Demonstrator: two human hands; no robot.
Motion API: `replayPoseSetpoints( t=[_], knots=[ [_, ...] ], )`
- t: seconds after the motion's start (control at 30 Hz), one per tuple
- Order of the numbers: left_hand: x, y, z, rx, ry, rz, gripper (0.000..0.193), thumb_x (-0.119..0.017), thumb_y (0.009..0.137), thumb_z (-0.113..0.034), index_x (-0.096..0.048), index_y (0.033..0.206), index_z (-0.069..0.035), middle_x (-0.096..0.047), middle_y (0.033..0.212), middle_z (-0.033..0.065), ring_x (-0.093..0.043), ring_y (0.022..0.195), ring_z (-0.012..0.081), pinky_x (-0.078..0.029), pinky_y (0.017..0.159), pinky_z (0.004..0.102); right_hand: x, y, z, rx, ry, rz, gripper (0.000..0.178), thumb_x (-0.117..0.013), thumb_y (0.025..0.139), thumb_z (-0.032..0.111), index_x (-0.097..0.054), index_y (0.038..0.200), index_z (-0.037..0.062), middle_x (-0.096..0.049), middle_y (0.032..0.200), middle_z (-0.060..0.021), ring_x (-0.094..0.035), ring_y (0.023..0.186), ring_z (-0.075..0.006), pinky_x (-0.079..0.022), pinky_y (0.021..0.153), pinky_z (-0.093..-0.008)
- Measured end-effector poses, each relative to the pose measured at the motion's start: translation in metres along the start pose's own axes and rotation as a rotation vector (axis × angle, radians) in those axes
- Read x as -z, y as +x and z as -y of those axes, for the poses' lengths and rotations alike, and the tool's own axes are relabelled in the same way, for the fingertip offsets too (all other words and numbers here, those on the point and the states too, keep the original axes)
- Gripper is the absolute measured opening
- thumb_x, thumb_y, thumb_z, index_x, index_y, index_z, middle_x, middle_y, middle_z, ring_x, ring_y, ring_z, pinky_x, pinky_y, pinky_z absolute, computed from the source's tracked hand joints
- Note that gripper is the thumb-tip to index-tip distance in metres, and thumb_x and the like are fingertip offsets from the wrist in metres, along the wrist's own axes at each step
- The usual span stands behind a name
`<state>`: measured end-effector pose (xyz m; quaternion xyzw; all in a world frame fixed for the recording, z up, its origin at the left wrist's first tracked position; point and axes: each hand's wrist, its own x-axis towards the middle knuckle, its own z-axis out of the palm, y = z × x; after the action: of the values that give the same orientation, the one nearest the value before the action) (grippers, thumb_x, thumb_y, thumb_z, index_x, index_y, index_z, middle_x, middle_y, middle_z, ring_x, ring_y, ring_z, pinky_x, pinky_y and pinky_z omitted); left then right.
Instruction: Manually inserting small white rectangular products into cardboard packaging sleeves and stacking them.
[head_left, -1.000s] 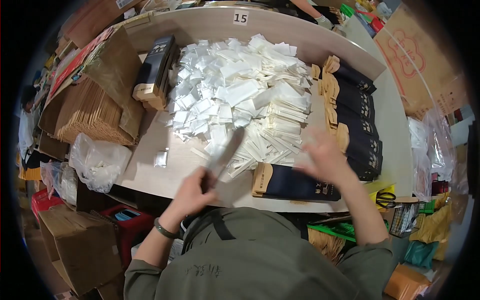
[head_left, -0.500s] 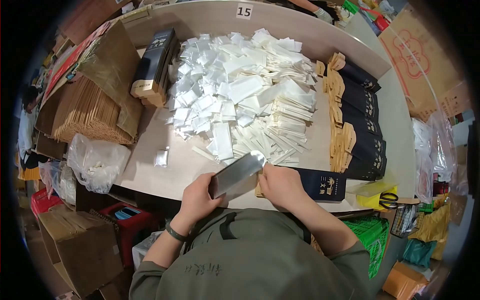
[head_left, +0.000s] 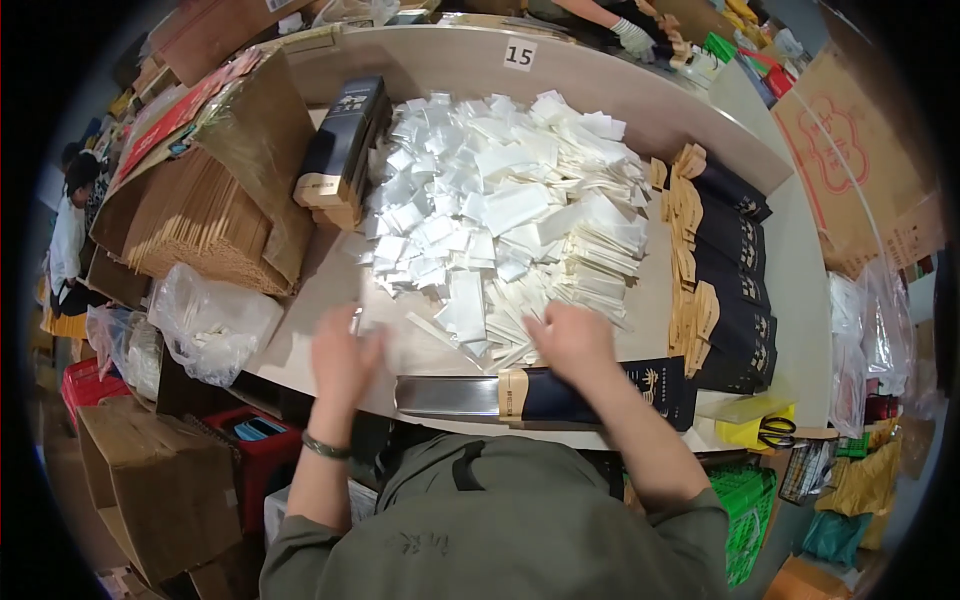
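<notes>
In front of me lies a shiny metal trough [head_left: 448, 396]. Its right end is inside the mouth of a dark blue pouch with a tan band [head_left: 590, 393] along the table's near edge. My left hand [head_left: 345, 358] is left of the trough, smeared by motion, its fingertips by a small silvery sachet [head_left: 357, 320]. Whether it grips the sachet I cannot make out. Above the pouch, my right hand [head_left: 574, 342] reaches to the near edge of a heap of thin white paper packets [head_left: 600, 255]. Its fingers are blurred and partly hidden. Small clear-and-white sachets [head_left: 415, 225] form the heap's left part.
Dark pouches with tan ends [head_left: 728, 290] are stacked at the right; more [head_left: 345, 140] stand at the back left. A carton of brown card pieces [head_left: 205, 225] and a plastic bag [head_left: 215, 325] sit left. Black-handled scissors [head_left: 776, 432] rest in a yellow holder. A co-worker's gloved hand [head_left: 635, 38] shows beyond the partition.
The metal trough has left my left hand and now lies with its end in the pouch. My left hand moved left to the sachet; my right moved up and right toward the paper packets.
</notes>
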<state>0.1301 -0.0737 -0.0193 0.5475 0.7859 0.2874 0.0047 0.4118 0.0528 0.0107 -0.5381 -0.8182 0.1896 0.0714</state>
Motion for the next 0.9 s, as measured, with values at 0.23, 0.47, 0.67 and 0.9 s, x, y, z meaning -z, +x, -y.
replayPoseSetpoints(
  t=[0.23,0.47,0.67,0.9],
  knots=[
    [-0.001,0.009,0.052,0.284,0.052,0.099,0.03,-0.072,0.084,-0.02,-0.06,0.102,0.0,-0.064,0.09,0.0176,-0.063,0.083,0.0337,-0.05,0.074,0.0417,-0.013,0.011,-0.05,0.015,-0.087,0.057,0.025,-0.066,0.082,0.03,-0.066,0.082,0.0051,-0.067,0.08,-0.0184,-0.065,0.08,-0.0379,-0.051,0.071,-0.0469],
    [0.012,-0.03,0.008,0.106,-0.535,0.075,0.013,-0.063,0.088,-0.003,-0.059,0.101,-0.002,-0.065,0.087,0.0122,-0.065,0.078,0.0241,-0.051,0.071,0.0311,0.009,0.006,-0.036,0.353,-0.298,-0.46,0.013,-0.063,0.086,0.013,-0.07,0.09,0.0031,-0.066,0.077,-0.0164,-0.064,0.076,-0.0362,-0.051,0.07,-0.0439],
    [-0.017,-0.045,-0.044,-0.163,-0.455,0.334,0.031,-0.076,0.078,-0.01,-0.061,0.106,-0.006,-0.061,0.088,0.0107,-0.061,0.076,0.0297,-0.05,0.068,0.0356,-0.016,0.019,0.038,-0.062,0.612,0.068,0.019,-0.068,0.086,0.018,-0.073,0.097,0.0035,-0.063,0.091,-0.0153,-0.063,0.08,-0.0313,-0.05,0.072,-0.033],
    [0.009,-0.021,-0.034,-0.328,-0.32,0.238,0.046,-0.083,0.072,-0.017,-0.062,0.112,-0.008,-0.064,0.105,0.0132,-0.063,0.093,0.0331,-0.051,0.08,0.041,-0.064,0.021,0.06,0.144,0.164,-0.095,0.016,-0.068,0.083,0.02,-0.074,0.088,0.0052,-0.06,0.088,-0.0142,-0.062,0.086,-0.0315,-0.051,0.079,-0.0391]
  ],
)
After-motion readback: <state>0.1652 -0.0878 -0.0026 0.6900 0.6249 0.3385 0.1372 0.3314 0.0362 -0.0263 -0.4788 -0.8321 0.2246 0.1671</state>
